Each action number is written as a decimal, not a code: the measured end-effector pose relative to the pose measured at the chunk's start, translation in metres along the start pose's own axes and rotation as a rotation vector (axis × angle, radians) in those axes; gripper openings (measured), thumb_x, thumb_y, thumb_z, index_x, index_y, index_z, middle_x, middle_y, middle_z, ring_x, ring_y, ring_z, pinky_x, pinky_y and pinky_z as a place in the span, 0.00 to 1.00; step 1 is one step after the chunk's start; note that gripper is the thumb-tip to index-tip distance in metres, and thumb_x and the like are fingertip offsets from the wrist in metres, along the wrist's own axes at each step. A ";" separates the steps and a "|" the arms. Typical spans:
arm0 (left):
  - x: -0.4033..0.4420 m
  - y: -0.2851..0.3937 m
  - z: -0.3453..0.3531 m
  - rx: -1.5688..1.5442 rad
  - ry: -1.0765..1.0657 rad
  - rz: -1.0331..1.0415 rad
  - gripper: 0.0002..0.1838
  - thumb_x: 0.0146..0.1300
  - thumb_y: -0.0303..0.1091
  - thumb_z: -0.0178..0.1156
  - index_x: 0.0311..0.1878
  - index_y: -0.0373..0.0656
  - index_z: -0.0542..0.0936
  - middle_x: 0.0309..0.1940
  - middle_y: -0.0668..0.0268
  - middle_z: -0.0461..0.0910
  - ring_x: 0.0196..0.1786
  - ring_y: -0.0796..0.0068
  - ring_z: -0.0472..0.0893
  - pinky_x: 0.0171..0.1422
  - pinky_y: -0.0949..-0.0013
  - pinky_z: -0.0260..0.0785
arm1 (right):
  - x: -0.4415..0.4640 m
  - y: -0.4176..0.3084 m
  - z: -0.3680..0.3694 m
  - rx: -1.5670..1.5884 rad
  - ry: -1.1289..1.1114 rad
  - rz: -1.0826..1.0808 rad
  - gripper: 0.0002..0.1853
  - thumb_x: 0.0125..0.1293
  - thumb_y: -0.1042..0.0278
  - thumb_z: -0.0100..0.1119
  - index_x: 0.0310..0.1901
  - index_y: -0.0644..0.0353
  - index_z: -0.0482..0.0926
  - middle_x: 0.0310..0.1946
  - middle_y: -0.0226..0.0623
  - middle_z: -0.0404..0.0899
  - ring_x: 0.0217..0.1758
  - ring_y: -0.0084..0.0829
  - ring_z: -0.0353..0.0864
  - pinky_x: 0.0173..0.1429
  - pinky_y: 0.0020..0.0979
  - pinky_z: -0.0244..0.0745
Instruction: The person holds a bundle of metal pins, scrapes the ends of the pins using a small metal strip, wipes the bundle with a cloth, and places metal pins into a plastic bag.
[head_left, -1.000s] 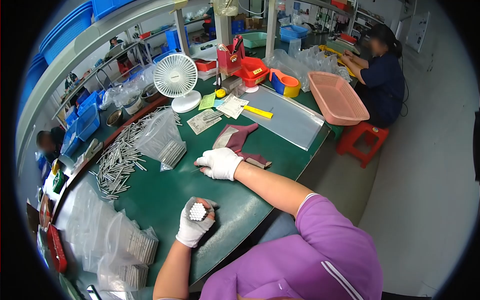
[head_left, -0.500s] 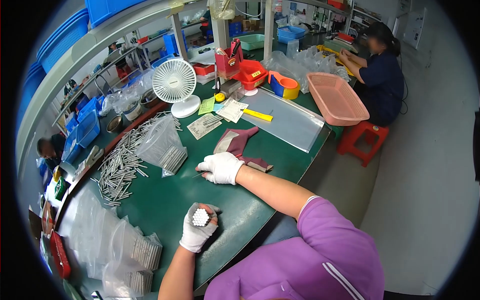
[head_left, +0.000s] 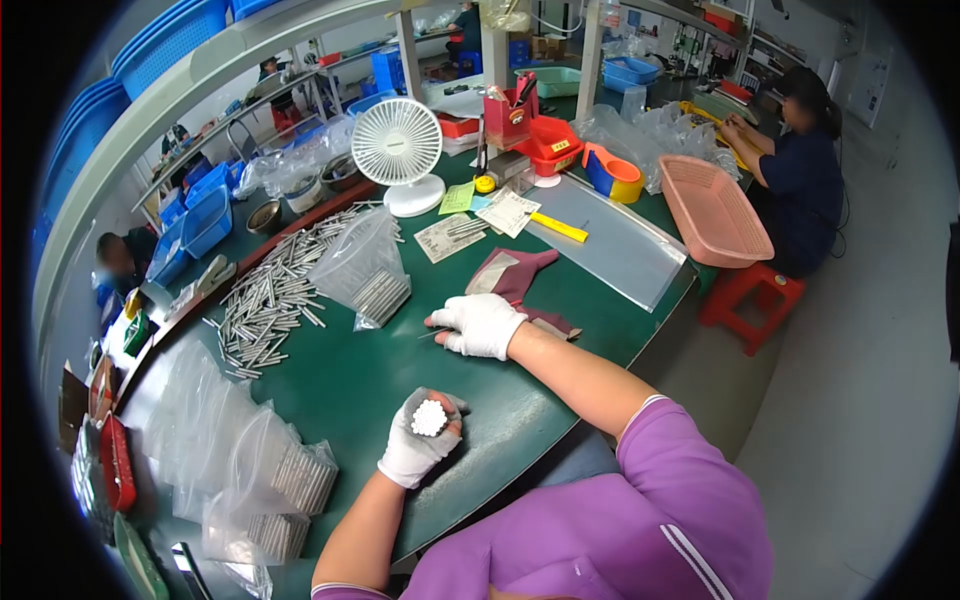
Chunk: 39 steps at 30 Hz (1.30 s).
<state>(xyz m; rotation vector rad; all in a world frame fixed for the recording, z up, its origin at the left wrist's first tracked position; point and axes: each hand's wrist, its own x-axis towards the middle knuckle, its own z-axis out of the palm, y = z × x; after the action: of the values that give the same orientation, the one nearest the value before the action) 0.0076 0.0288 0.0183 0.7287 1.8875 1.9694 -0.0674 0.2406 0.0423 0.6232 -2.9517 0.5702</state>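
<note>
A bundle of metal rods (head_left: 429,418) stands end-up in my left hand (head_left: 412,445), gloved in white with the fingertips bare; the fingers wrap round it. My right hand (head_left: 482,326), also in a white glove, is farther back over the green table. It pinches a thin dark pointed tool (head_left: 432,334) whose full shape I cannot make out. Beyond my hands lies a loose pile of metal rods (head_left: 270,305). Between the pile and my right hand is a clear plastic bag (head_left: 365,265) with rods in it. A maroon cloth (head_left: 510,272) lies behind my right hand.
More bags of rods (head_left: 300,480) stand at the near left. A white fan (head_left: 398,150), paper slips (head_left: 508,212), a yellow cutter (head_left: 558,227) and a clear sheet (head_left: 610,250) lie farther back. A pink basket (head_left: 715,215) overhangs the right edge near a seated co-worker (head_left: 805,170).
The camera view has turned, so the scene sits farther right. Both hands keep their grips; the left still holds the rod bundle and the right the thin tool.
</note>
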 end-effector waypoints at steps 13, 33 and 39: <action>-0.003 -0.002 0.000 -0.059 -0.012 -0.017 0.12 0.53 0.16 0.60 0.38 0.41 0.73 0.36 0.65 0.79 0.45 0.74 0.80 0.52 0.73 0.72 | -0.021 -0.027 -0.023 0.556 0.183 -0.385 0.14 0.63 0.78 0.53 0.49 0.56 0.80 0.36 0.35 0.79 0.40 0.33 0.81 0.46 0.31 0.76; -0.005 0.001 0.003 -0.021 0.023 -0.022 0.13 0.54 0.18 0.61 0.43 0.40 0.74 0.39 0.64 0.80 0.45 0.75 0.80 0.54 0.72 0.72 | -0.028 -0.030 -0.039 0.335 0.166 -0.671 0.23 0.42 0.84 0.58 0.42 0.52 0.85 0.36 0.33 0.82 0.34 0.34 0.82 0.38 0.29 0.76; -0.003 0.016 0.006 -0.044 0.047 -0.040 0.14 0.55 0.22 0.62 0.45 0.40 0.74 0.42 0.64 0.79 0.49 0.74 0.79 0.54 0.71 0.72 | -0.025 -0.047 -0.030 0.390 0.092 -0.751 0.23 0.43 0.80 0.58 0.43 0.49 0.85 0.35 0.33 0.81 0.33 0.36 0.81 0.36 0.32 0.75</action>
<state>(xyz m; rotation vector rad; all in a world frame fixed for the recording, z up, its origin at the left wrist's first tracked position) 0.0151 0.0314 0.0339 0.6328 1.8641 2.0134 -0.0258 0.2211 0.0826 1.5720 -2.2534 1.0225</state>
